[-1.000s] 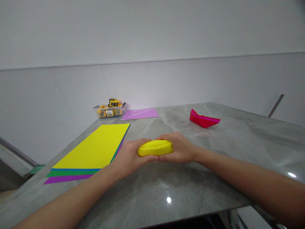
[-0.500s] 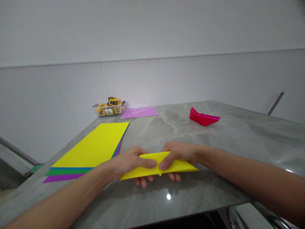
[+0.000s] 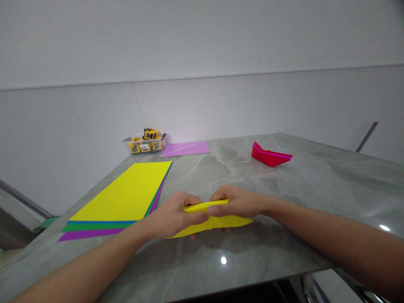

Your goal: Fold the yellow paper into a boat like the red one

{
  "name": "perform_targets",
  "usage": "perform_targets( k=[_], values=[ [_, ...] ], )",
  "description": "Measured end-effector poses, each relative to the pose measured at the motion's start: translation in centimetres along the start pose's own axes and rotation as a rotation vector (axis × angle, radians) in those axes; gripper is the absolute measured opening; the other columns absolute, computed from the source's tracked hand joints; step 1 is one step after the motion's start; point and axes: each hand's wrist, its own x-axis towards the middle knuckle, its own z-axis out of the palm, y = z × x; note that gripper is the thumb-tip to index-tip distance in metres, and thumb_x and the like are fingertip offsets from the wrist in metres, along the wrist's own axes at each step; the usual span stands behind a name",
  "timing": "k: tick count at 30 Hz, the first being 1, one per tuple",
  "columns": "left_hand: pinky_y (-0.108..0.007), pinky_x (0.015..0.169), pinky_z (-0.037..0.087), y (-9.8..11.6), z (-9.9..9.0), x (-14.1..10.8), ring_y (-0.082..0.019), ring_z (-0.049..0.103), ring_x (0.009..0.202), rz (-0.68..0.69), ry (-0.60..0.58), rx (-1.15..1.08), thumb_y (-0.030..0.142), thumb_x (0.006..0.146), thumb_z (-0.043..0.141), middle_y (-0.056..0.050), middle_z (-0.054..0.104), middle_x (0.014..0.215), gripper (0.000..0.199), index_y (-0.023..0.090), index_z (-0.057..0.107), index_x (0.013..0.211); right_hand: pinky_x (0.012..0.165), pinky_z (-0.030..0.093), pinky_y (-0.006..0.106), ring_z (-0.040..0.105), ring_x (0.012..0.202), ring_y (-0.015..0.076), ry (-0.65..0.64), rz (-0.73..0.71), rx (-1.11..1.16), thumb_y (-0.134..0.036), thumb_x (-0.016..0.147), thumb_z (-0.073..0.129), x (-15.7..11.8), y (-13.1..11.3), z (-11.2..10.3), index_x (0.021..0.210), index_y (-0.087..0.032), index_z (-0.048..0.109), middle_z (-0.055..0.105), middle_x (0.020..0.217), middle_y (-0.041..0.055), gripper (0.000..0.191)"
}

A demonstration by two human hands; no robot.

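Observation:
A folded piece of yellow paper (image 3: 217, 222) is held between both hands above the near part of the table. My left hand (image 3: 176, 214) is closed on its left portion, thumb on the near face. My right hand (image 3: 235, 203) grips the right portion the same way, its thumb close to the left one. The paper's upper part bulges into a rounded edge between the hands, and its lower edge curves. Most fingers are hidden behind the paper; a few tips show beneath it.
Left of the hands lies a stack of coloured paper sheets (image 3: 126, 193), yellow on top. A red folded paper boat (image 3: 271, 158) sits at the back right. A clear plastic box (image 3: 145, 146) with yellow toy vehicles and a pink sheet (image 3: 186, 148) are by the wall on the grey marbled table (image 3: 315, 185).
Both hands have tilted and squeezed the yellow paper, so its upper edge now bulges open. Fewer fingertips show below it. The other things lie as before.

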Motion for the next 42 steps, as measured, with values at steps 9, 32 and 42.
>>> perform_targets(
  k=[9,32,42],
  values=[
    [-0.023,0.057,0.03,0.2,0.2,-0.4,-0.011,0.052,0.058,0.277,0.217,0.638,0.039,0.092,0.042,0.001,0.059,0.065,0.032,0.017,0.063,0.081,0.046,0.027,0.02,0.036,0.043,0.0065,0.304,-0.442,-0.689,-0.036,0.088,0.046,0.0,0.0,0.3,0.064,-0.013,0.057,0.04,0.049,-0.0031,0.035],
    [-0.016,0.035,0.043,-0.9,-0.7,1.3,-0.011,0.059,0.045,-0.267,0.005,-0.518,0.058,0.083,0.048,-0.009,0.067,0.075,0.055,0.007,0.067,0.091,0.034,0.04,0.02,0.056,0.042,0.0112,0.025,0.057,0.53,-0.059,0.089,0.034,1.1,1.4,-1.4,0.089,-0.011,0.064,0.065,0.072,0.0064,0.057],
    [-0.018,0.039,0.044,-1.1,-0.7,1.1,-0.013,0.061,0.051,-0.225,-0.034,-0.413,0.058,0.08,0.052,-0.013,0.069,0.086,0.053,0.01,0.065,0.099,0.038,0.046,0.016,0.063,0.049,0.0122,-0.256,0.226,0.581,-0.032,0.087,0.044,1.1,1.0,-1.4,0.094,-0.005,0.065,0.069,0.075,0.011,0.035]
  ],
)
